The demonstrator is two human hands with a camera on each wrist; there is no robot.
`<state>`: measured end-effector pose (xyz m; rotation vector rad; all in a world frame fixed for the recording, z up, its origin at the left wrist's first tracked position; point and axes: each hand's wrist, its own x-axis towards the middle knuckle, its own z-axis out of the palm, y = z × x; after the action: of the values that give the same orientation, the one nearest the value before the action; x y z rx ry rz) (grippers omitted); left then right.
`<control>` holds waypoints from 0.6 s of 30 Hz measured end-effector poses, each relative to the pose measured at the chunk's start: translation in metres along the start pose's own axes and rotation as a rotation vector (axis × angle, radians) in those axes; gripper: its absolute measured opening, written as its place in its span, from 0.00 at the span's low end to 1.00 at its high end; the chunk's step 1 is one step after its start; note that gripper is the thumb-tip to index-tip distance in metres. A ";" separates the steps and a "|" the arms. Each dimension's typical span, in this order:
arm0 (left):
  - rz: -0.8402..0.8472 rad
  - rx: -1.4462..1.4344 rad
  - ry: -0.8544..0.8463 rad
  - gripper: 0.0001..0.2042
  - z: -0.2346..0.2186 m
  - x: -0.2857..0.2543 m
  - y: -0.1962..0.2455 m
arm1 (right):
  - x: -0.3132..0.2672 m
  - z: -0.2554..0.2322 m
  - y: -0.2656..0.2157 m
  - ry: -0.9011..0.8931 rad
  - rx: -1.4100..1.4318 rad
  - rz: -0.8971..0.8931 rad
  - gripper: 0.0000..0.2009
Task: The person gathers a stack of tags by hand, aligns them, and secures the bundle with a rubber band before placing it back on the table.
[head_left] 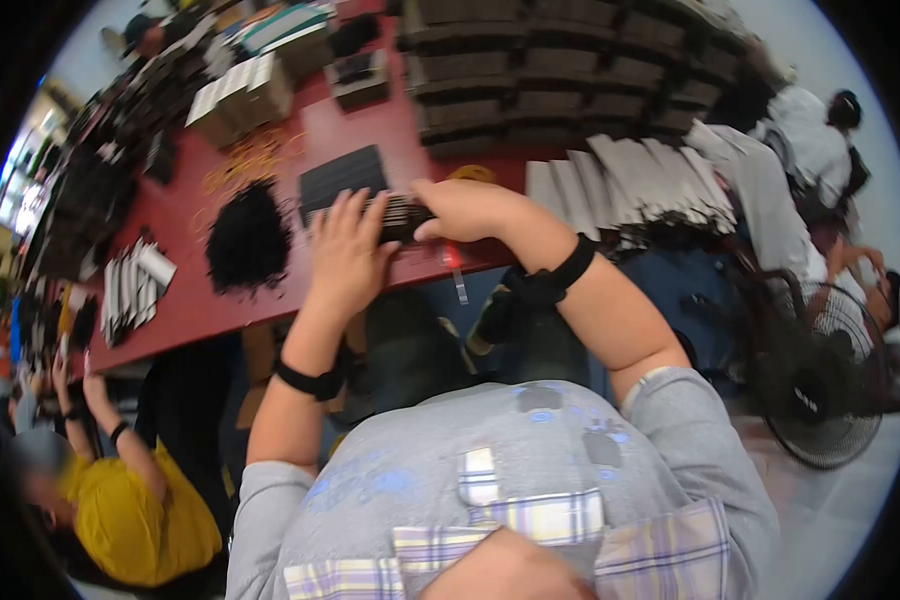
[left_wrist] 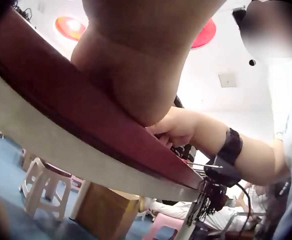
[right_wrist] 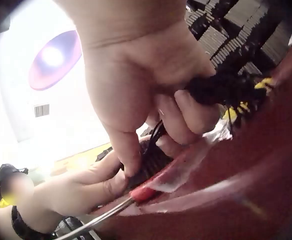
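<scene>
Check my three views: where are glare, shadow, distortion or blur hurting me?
Head view: fisheye distortion with black edges; bundle of thin dark strips slightly soft; left wrist: bare left hand dim against the bright white ceiling; right wrist: ceiling overexposed at left, pale glare streaking the glossy red tabletop.

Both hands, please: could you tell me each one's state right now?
Left hand: open, fingers straight, against the black ridged bundle.
Right hand: closed, gripping the bundle's other end.

Black fan (head_left: 806, 396) at right; person in yellow top (head_left: 142, 522) at lower left; white stool (left_wrist: 50, 172) near cardboard box (left_wrist: 106, 212).
</scene>
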<state>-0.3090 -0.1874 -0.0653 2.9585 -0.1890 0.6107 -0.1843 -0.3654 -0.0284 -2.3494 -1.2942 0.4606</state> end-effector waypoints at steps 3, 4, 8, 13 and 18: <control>-0.003 0.023 -0.004 0.30 0.003 0.005 0.001 | -0.026 -0.008 0.005 -0.018 -0.012 0.041 0.15; 0.001 0.032 0.040 0.29 0.004 0.005 0.002 | -0.033 -0.006 0.003 -0.057 -0.048 0.066 0.10; -0.013 0.044 0.038 0.28 0.006 0.004 0.001 | -0.046 0.017 0.007 0.133 -0.145 0.128 0.14; -0.012 0.044 0.031 0.28 0.006 0.002 0.001 | -0.053 0.017 0.009 0.209 -0.185 0.131 0.15; -0.019 0.023 0.024 0.29 0.005 0.001 0.003 | -0.097 -0.039 0.037 0.701 -0.410 0.382 0.20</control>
<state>-0.3066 -0.1906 -0.0689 2.9697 -0.1528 0.6493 -0.1889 -0.4737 -0.0057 -2.7158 -0.6481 -0.5482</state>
